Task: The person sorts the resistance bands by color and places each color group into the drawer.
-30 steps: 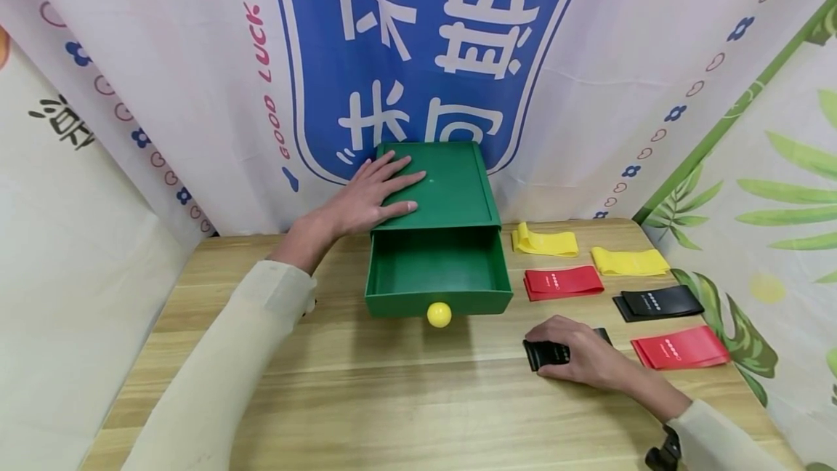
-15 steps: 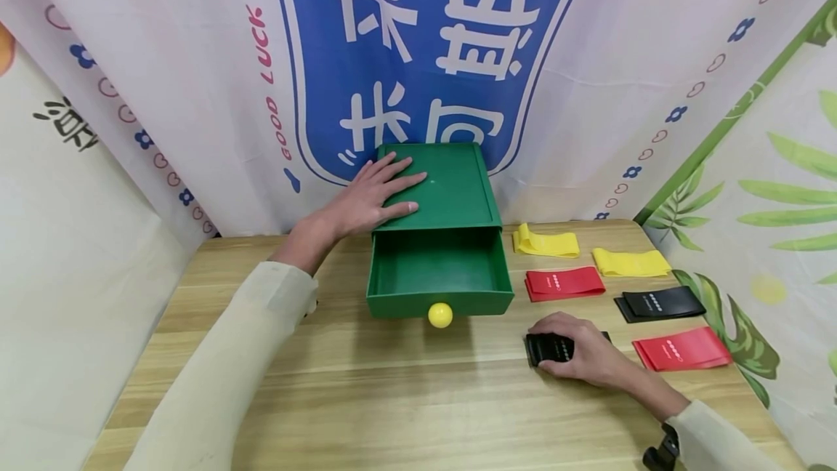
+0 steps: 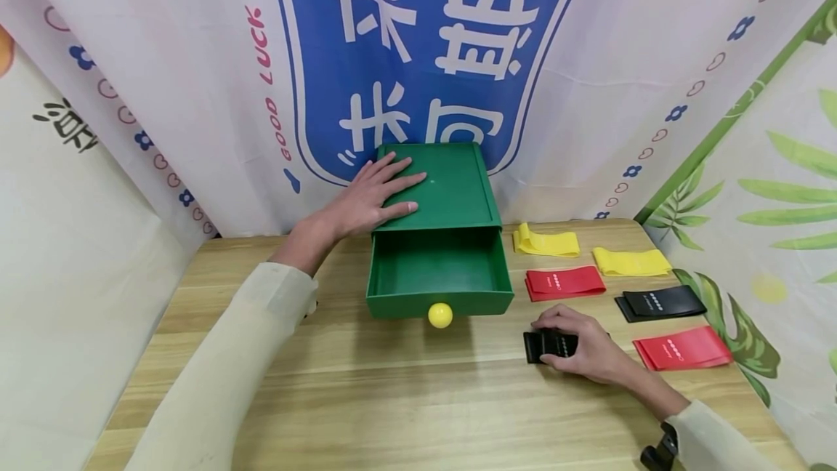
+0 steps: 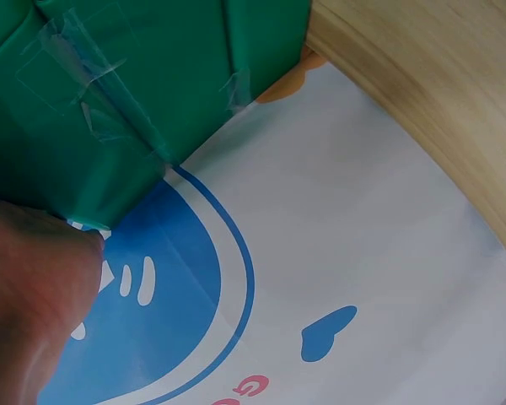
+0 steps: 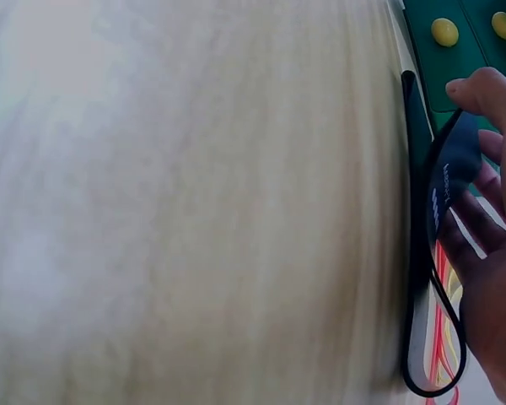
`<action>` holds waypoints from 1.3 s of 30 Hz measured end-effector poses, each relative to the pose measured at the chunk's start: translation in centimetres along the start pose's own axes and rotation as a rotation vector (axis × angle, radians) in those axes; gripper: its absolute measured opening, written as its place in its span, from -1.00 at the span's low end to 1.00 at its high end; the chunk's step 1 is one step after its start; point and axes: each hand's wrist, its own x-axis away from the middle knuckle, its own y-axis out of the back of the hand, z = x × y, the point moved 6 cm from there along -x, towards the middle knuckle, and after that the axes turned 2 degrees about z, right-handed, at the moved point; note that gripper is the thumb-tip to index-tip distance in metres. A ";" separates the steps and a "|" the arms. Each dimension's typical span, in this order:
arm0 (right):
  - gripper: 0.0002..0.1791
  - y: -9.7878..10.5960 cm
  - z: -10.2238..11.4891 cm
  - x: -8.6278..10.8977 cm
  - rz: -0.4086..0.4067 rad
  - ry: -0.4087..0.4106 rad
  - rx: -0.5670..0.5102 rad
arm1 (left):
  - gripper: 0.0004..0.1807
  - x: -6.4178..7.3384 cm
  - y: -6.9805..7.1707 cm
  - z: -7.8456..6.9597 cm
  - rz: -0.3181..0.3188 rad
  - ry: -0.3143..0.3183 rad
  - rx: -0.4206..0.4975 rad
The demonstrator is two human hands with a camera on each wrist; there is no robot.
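Observation:
My left hand (image 3: 366, 198) rests with spread fingers on the top of a green drawer box (image 3: 458, 184). The box's drawer (image 3: 392, 304) is pulled out, and its inside shows nothing in it. A yellow ball knob (image 3: 440, 315) sits on the drawer front. To the right of the drawer, my right hand (image 3: 588, 349) pinches a folded black resistance band (image 3: 546, 346) on the table. In the right wrist view, the thumb and fingers hold the raised upper layer of the black band (image 5: 452, 169), while its lower layer lies flat. The palm hides part of the band in the head view.
Two yellow bands (image 3: 549, 243) lie behind at the right. A red band (image 3: 565, 283) lies nearer the drawer, with another black band (image 3: 660, 304) and a second red band (image 3: 683, 349) further right. A printed curtain (image 3: 556, 115) hangs right behind the box.
The right hand has shifted slightly, its fingers now closer around the black band's upper layer. My left hand and the drawer have stayed put.

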 end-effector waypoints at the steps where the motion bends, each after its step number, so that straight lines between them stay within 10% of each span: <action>1: -0.44 0.0 0.0 0.0 0.005 0.003 0.009 | -0.30 0.0 0.0 0.0 0.000 0.000 0.000; 21: -0.37 -1.7 -1.0 0.1 0.071 0.028 0.161 | -0.30 0.0 0.0 0.0 0.002 0.010 -0.005; 39: -0.44 -1.3 -1.2 0.1 0.017 -0.028 0.077 | -0.31 0.0 0.1 0.0 -0.009 -0.003 0.003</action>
